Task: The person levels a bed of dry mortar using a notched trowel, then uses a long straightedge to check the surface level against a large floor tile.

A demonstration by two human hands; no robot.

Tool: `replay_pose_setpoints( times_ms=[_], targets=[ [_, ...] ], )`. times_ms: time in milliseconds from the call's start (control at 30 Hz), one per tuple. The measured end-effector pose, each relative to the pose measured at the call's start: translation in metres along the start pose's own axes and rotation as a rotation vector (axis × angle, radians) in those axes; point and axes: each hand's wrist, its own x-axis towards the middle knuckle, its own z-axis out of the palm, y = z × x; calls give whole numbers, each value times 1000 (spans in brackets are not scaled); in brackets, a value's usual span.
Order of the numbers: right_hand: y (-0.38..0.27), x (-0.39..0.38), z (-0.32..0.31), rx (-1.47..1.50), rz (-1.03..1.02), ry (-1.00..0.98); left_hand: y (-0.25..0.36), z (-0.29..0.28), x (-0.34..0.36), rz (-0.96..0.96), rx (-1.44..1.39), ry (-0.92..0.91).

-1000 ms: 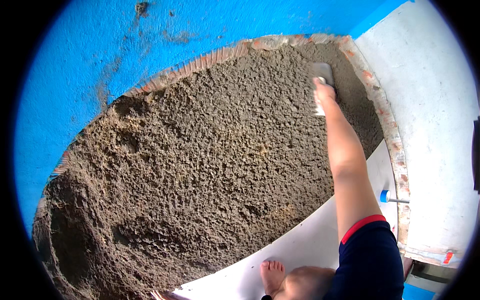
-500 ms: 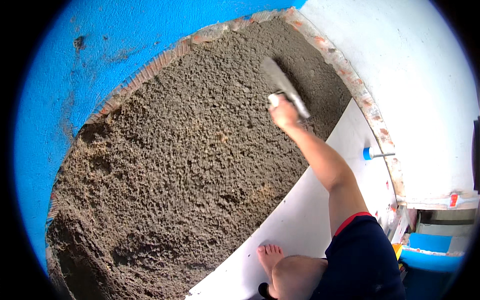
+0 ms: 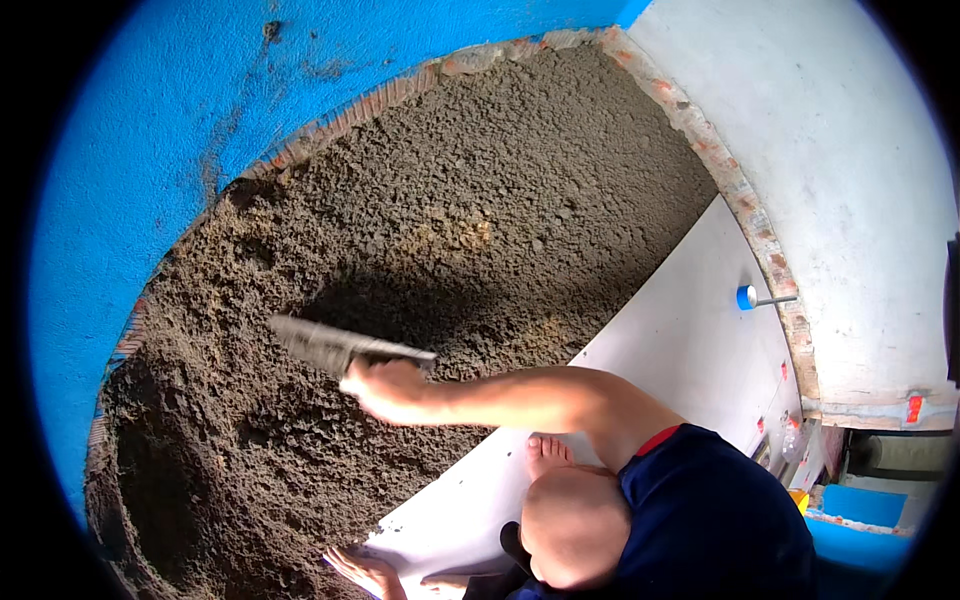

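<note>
Rested the left hand (image 3: pixel 368 574) at the lower edge, partly cut off, with spread fingers and nothing visibly held, just beside the mortar. Planted a bare foot (image 3: pixel 545 455) on the white board (image 3: pixel 660 310). Gripped a flat trowel (image 3: pixel 318 340) in the right hand (image 3: pixel 388 388), wrapped about the mostly hidden handle, over the near-left mortar (image 3: pixel 560 170); could not tell from the blur whether touching or just above. Seemed light and stiff, with a thin blade apt to drag on soft, gritty material and a handle probably slippery if wetted; asked for a hold on the handle, clear of the blade's edges. Had swung nearer and leftward from the far-right stretch since half a second earlier; also brought the left hand into view. Ran rough mortar beyond to a chipped brick border (image 3: pixel 745 200), below a blue wall (image 3: pixel 150 130) and a white wall (image 3: pixel 840 200).
</note>
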Motion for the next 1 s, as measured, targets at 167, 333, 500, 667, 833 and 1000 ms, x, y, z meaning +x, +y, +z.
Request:
replay_pose_setpoints(
  times_ms=[167,333,500,667,833,1000],
  targets=[
    [9,9,14,-383,-142,72,1,9,5,6,21,-12],
    [65,-26,-117,-309,-107,448,9,-6,7,46,1,14],
    [117,-78,-251,-552,322,940,1,-6,2,26,-5,1],
    [121,-85,-318,179,223,1101,9,4,7,18,-69,-34],
    [56,-44,-149,176,482,600,1,-2,2,40,-59,-11],
    [81,-113,-142,79,588,197,-9,8,-2,4,-35,-36]
  ],
)
